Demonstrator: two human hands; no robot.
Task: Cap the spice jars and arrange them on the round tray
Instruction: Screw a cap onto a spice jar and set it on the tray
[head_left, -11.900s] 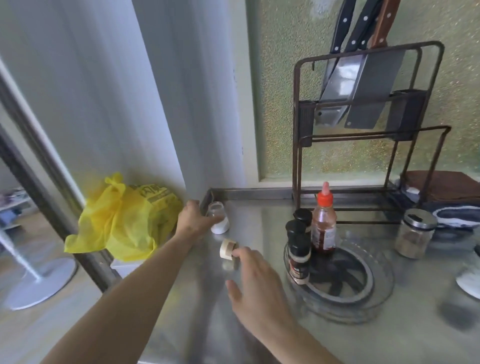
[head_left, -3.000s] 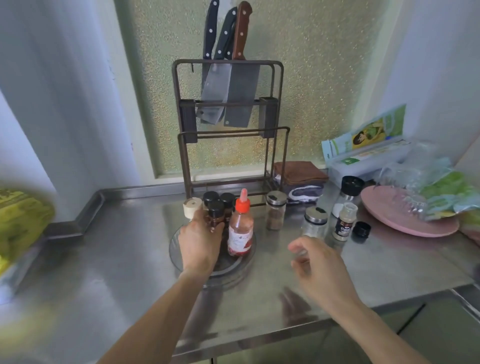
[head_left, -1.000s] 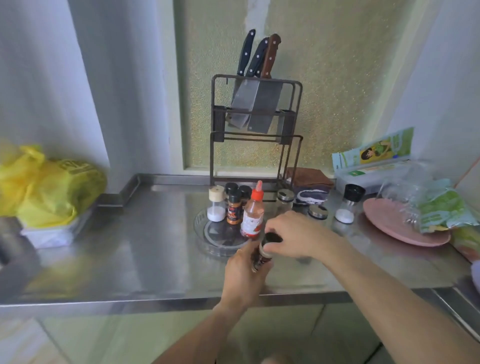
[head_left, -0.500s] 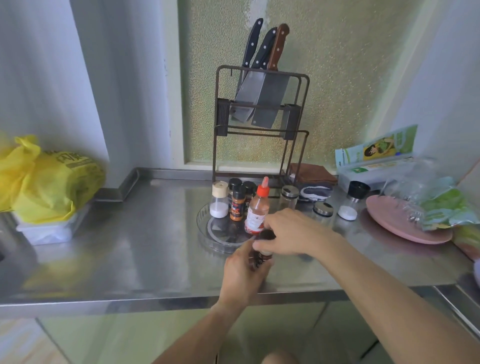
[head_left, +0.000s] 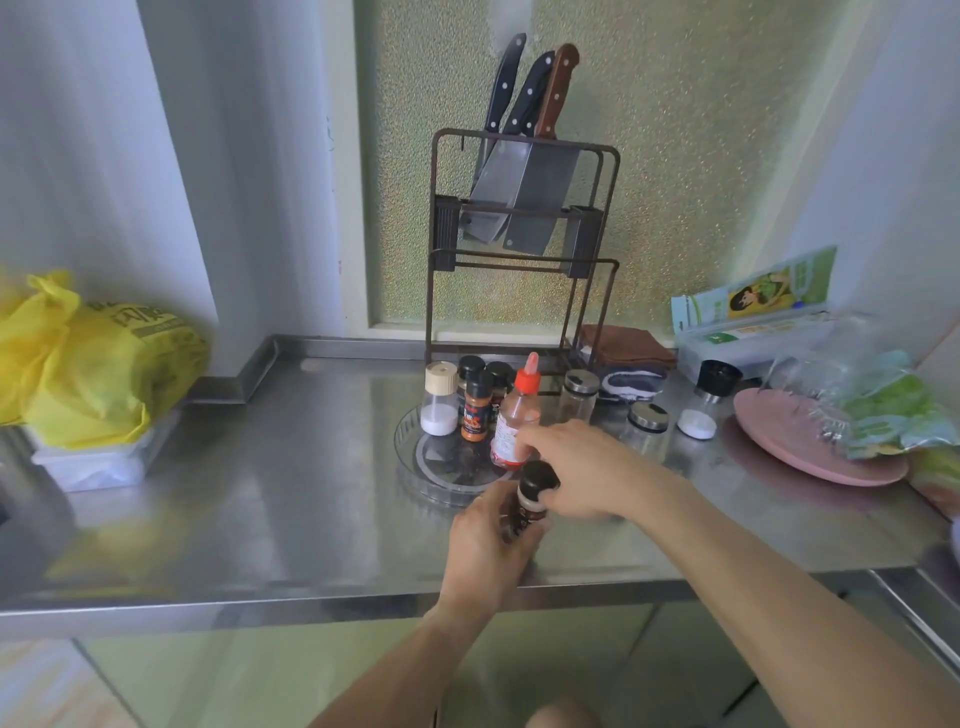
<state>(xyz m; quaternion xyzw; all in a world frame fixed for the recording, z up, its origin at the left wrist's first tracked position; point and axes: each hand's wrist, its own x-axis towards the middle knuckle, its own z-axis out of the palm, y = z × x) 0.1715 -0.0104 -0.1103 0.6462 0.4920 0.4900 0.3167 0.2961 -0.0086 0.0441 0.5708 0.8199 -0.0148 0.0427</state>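
Note:
My left hand (head_left: 485, 545) grips a small spice jar (head_left: 531, 506) just in front of the round clear tray (head_left: 410, 457); a black cap (head_left: 537, 478) sits on the jar. My right hand (head_left: 592, 467) hovers right beside the cap with its fingers spread, off the cap top. On the tray stand a salt jar with a beige cap (head_left: 439, 400), an orange-labelled jar (head_left: 476, 408), two black-capped jars (head_left: 470, 366) behind, and a red-capped sauce bottle (head_left: 511, 421). To the right, off the tray, are two metal-lidded glass jars (head_left: 577, 397) (head_left: 647, 423) and a black-capped shaker (head_left: 709, 400).
A knife rack (head_left: 519, 234) with cleavers stands behind the tray. A yellow bag (head_left: 93, 364) on a plastic box sits far left. A pink plate (head_left: 810, 447) with bagged greens, a wrap box (head_left: 753, 322) and a brown cloth (head_left: 623, 340) fill the right. The steel counter's edge (head_left: 311, 603) runs below my hands.
My right hand has come off the top of the jar, so the black cap now shows on it. My left hand keeps hold of the jar in about the same place.

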